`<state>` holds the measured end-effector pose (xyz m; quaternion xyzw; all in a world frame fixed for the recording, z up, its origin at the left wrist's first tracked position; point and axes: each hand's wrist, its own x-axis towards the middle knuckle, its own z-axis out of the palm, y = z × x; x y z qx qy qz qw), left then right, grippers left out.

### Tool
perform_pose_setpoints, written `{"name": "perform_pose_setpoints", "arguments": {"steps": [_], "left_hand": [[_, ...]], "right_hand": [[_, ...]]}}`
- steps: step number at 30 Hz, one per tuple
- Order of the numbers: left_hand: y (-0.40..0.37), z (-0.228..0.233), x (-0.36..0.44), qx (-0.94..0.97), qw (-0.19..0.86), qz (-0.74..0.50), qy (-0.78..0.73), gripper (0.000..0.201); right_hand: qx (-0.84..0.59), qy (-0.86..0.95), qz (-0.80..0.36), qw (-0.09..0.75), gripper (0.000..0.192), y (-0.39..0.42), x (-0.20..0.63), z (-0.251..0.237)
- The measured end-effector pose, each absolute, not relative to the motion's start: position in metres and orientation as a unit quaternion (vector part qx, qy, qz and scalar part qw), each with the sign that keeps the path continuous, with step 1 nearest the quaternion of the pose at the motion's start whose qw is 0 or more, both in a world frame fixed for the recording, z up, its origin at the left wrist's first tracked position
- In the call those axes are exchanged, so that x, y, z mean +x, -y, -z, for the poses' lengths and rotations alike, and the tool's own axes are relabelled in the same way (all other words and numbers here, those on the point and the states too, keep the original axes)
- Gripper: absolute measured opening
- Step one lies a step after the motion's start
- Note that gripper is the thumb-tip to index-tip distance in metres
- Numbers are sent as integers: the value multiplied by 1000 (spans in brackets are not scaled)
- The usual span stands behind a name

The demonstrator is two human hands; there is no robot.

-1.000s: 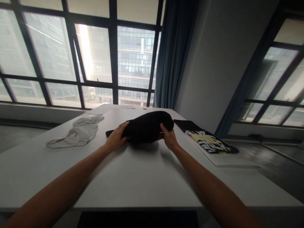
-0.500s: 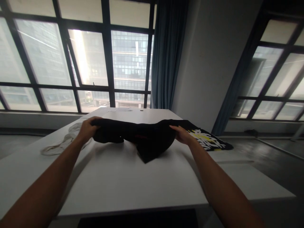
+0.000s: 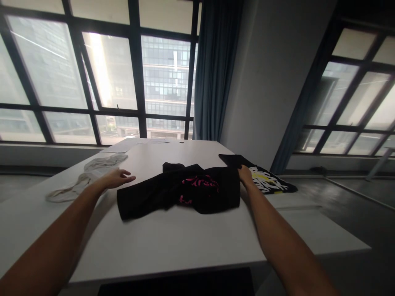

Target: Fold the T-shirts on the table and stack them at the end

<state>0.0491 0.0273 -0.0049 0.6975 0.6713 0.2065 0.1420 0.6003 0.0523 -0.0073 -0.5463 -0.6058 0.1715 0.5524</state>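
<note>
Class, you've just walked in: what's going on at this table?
A person is handling a black garment with pink lettering, rumpled on the white table. The right hand is at its right edge; the left hand is open and empty beside it. A pale cloth lies left, a black printed cloth right.

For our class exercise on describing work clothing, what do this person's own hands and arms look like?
The left hand and right hand are bare, without gloves. The forearms show no sleeves, watch or bracelet in view. Any rings are too small to tell.
</note>
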Motion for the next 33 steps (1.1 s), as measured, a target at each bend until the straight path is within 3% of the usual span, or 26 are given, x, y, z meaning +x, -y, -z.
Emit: {"name": "perform_pose_setpoints", "arguments": {"steps": [5, 9, 11, 14, 15, 17, 19, 20, 22, 26, 28, 30, 33], "left_hand": [[-20, 15, 67, 750, 180, -147, -619, 68], [-21, 12, 99, 777, 142, -93, -606, 32], [-20, 8, 116, 789, 128, -160, -579, 23], [-17, -5, 141, 794, 198, -302, -490, 33], [-17, -12, 148, 790, 229, -345, -452, 38], [-20, -28, 160, 782, 268, -418, -377, 44], [-30, -41, 166, 776, 278, -467, -320, 44], [-39, -44, 166, 775, 279, -477, -306, 43], [-59, -39, 162, 779, 276, -467, -314, 45], [-103, 6, 158, 833, 195, -317, -410, 74], [-119, 29, 166, 856, 139, -233, -441, 82], [-129, 42, 179, 859, 100, -196, -462, 74], [-133, 39, 190, 852, 80, -206, -475, 45]], "right_hand": [[-602, 561, -35, 567, 30, -63, 599, 1], [-510, 742, -84, 427, 34, -65, 539, -7], [-454, 816, -115, 339, 49, -65, 501, -7], [-390, 874, -139, 254, 83, -68, 450, -6], [-379, 880, -151, 244, 84, -70, 437, -7], [-368, 887, -181, 214, 65, -74, 421, -12], [-371, 885, -209, 186, 27, -79, 418, -23], [-380, 876, -227, 191, 16, -81, 423, -30], [-404, 833, -272, 261, 25, -82, 442, -48], [-418, 671, -302, 532, 28, -78, 505, -86], [-442, 609, -265, 603, 26, -74, 536, -98], [-473, 570, -232, 630, 25, -70, 561, -104], [-506, 542, -221, 634, 23, -61, 590, -102]]}}
